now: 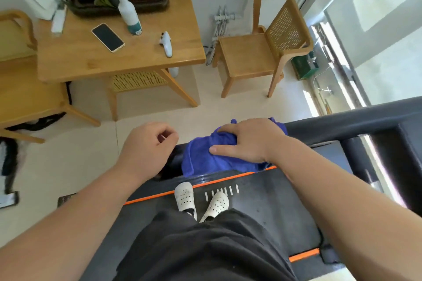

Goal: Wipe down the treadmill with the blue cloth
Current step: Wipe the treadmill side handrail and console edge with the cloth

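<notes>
I stand on the black treadmill belt (269,203), which has orange side strips. The blue cloth (205,157) lies bunched over the treadmill's dark handrail (331,125). My right hand (249,139) presses down on the cloth, its fingers and thumb curled round a fold of it. My left hand (148,143) hovers just left of the cloth with its fingers loosely curled, holding nothing. The rail end under the cloth is hidden.
A wooden table (75,61) at the back left carries a phone (108,37), a white spray bottle (129,13), a small white device (166,44) and a dark tray (159,4) of cloths. A wooden chair (249,52) stands right of it. My white shoes (185,196) rest on the belt.
</notes>
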